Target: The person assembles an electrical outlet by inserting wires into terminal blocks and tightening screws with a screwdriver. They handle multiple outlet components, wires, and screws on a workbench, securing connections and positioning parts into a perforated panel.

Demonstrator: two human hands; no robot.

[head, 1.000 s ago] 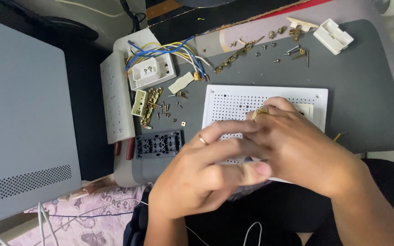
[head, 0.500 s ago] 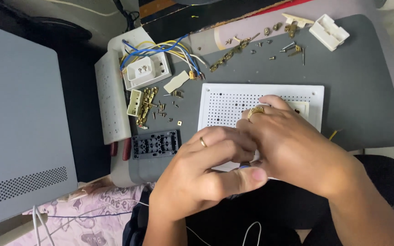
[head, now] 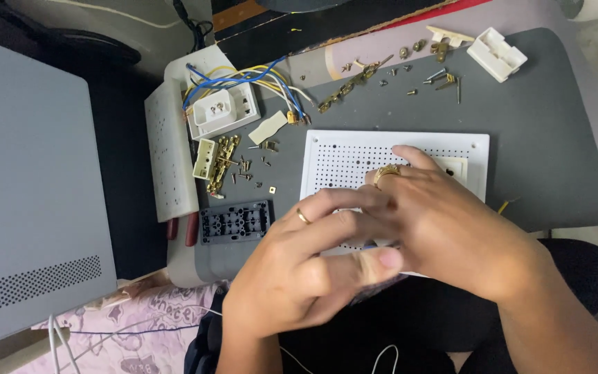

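Both hands, left hand (head: pixel 299 277) and right hand (head: pixel 444 228), meet over the white perforated plate (head: pixel 396 156) at the worktop's (head: pixel 555 152) near edge; what either grip holds, I cannot tell

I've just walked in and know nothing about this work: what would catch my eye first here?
First, the two hands, left hand and right hand, pressed together over a white perforated panel on the grey tray. Next, a bundle of blue and yellow wires arcs over a white socket block at upper left. Small brass parts lie scattered beside it.
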